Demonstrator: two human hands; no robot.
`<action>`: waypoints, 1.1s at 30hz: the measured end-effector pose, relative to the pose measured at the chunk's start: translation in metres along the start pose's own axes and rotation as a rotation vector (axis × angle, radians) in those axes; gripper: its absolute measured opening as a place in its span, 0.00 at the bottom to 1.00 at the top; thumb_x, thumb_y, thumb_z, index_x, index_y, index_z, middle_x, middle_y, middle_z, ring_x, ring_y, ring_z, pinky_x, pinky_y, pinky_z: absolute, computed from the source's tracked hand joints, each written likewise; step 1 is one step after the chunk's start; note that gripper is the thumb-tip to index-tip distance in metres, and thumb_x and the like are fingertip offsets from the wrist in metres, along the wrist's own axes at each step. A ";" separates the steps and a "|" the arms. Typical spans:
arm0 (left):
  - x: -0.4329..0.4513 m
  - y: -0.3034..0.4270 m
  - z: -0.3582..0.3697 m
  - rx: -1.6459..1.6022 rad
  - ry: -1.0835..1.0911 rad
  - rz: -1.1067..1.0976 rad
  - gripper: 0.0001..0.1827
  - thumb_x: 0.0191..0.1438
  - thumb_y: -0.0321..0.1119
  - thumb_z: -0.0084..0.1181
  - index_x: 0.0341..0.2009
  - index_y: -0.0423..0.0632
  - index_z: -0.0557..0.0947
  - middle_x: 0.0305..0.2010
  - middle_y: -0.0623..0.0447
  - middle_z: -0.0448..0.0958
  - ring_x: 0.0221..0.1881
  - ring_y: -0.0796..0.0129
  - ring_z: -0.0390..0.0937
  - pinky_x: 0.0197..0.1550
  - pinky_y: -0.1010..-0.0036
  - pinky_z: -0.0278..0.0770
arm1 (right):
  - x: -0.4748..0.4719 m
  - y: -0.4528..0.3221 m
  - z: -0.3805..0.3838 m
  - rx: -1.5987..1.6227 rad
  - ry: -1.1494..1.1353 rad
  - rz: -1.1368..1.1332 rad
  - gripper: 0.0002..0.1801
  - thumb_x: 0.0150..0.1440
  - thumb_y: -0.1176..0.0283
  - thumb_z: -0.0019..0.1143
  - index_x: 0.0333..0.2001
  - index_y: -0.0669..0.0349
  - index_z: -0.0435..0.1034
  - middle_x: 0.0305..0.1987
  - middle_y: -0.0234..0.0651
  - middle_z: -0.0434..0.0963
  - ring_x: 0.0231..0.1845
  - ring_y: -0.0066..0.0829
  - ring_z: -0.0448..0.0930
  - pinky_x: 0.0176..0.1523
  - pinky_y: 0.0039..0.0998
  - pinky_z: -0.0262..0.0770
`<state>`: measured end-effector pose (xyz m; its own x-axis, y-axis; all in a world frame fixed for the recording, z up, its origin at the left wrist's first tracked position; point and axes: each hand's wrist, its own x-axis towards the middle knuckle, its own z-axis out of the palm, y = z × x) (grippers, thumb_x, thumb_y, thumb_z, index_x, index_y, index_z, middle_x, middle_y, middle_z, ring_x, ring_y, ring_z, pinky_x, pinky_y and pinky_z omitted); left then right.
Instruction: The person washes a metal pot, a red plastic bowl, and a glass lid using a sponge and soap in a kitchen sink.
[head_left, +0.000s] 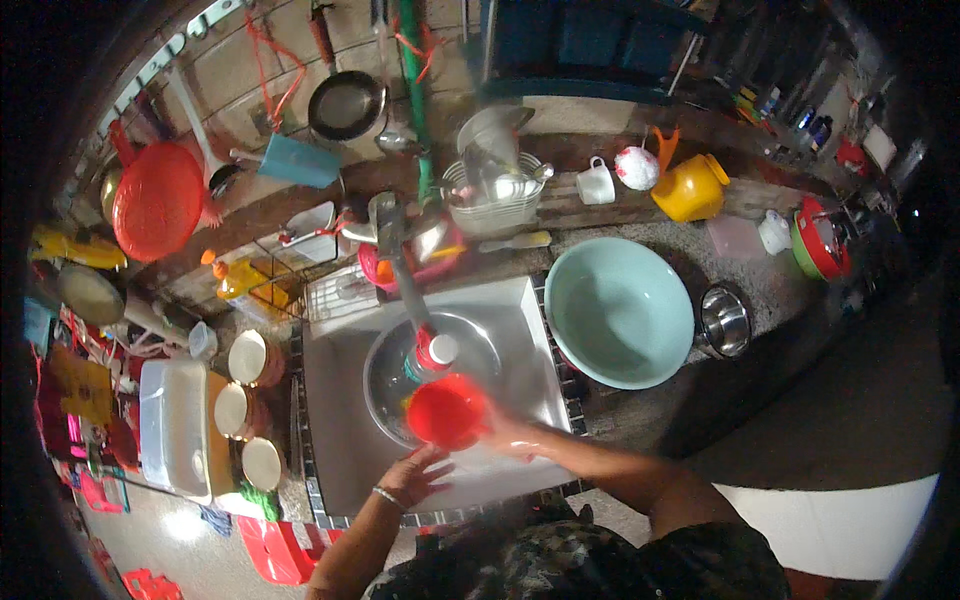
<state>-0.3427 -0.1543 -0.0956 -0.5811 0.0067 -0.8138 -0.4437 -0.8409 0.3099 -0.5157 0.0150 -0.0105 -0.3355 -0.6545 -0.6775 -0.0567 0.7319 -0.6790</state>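
Note:
A red plastic bowl (447, 412) is tilted over the sink (480, 480), just in front of the faucet's white outlet (443, 349). My right hand (510, 435) grips its right side, the fingers partly blurred. Against the bowl's lower edge rests my left hand (414, 474), with its fingers spread; a bracelet is on that wrist. Behind the bowl a round metal basin (375, 375) stands in the sink, and its contents are partly hidden. A red cloth or wrap (424, 346) surrounds the faucet's end.
Right of the sink stand a large pale green basin (619, 315) and a steel bowl (725, 321). Several round containers (247, 358) and a clear plastic bin (174, 427) are at the left. A dish rack (495, 202) stands behind; pans and ladles hang on the wall.

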 end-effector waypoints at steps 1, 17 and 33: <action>-0.004 -0.001 -0.004 0.062 -0.122 -0.061 0.30 0.50 0.41 0.61 0.56 0.53 0.66 0.51 0.50 0.71 0.56 0.50 0.67 0.51 0.51 0.66 | -0.018 0.003 -0.015 -0.115 0.086 -0.053 0.38 0.52 0.64 0.52 0.62 0.61 0.45 0.34 0.50 0.75 0.37 0.41 0.78 0.38 0.38 0.74; -0.048 -0.082 -0.209 0.434 0.836 0.458 0.22 0.48 0.35 0.61 0.45 0.36 0.77 0.36 0.51 0.79 0.33 0.72 0.76 0.36 0.78 0.75 | -0.076 0.091 -0.176 -0.230 0.878 0.139 0.33 0.53 0.69 0.54 0.61 0.65 0.54 0.63 0.49 0.60 0.63 0.37 0.62 0.62 0.33 0.57; -0.236 -0.487 -0.324 -0.801 1.123 0.603 0.16 0.50 0.35 0.60 0.42 0.42 0.77 0.30 0.55 0.76 0.28 0.73 0.73 0.30 0.77 0.75 | -0.036 -0.037 0.013 -0.369 -0.149 -0.456 0.26 0.53 0.64 0.54 0.54 0.65 0.63 0.49 0.45 0.72 0.46 0.40 0.73 0.50 0.36 0.68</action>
<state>0.2315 0.0780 -0.2134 0.4393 -0.5327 -0.7234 0.3600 -0.6333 0.6850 -0.4895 0.0095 0.0356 -0.0669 -0.9176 -0.3918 -0.4951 0.3714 -0.7854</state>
